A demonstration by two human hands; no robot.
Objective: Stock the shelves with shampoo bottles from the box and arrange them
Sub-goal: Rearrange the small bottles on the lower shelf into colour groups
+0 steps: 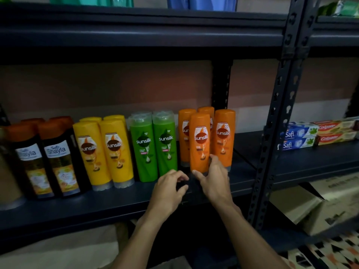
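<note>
1. Head view: the right hand (213,177) grips the front orange Sunsilk bottle (200,142) low on its body. The thumb lies at the bottle's lower left edge and the fingers wrap its right side.
2. That bottle stands upright on the dark metal shelf (97,210). It is nearer than three more orange Sunsilk bottles (224,136), which stand just behind it and to either side.
3. The left hand (169,189) hovers just left of the gripped bottle's base, above the shelf's near edge. Its fingers are loosely curled and hold nothing, and a dark gap separates it from the bottle.
4. Just left of the orange group stand two green Sunsilk bottles (155,146) side by side, with more behind them.
5. Farther left are yellow Sunsilk bottles (104,150), two in front and two behind.
6. At the far left are black Safi Shayla bottles (48,160) with orange caps.
7. A perforated upright post (272,133) stands right of the orange bottles.
8. On the shelf beyond the post lie stacked Safi toothpaste boxes (297,138), with Colgate toothpaste boxes (336,133) at their right.
9. Below, at lower right, a cardboard box (320,206) sits with its flap up.
</note>
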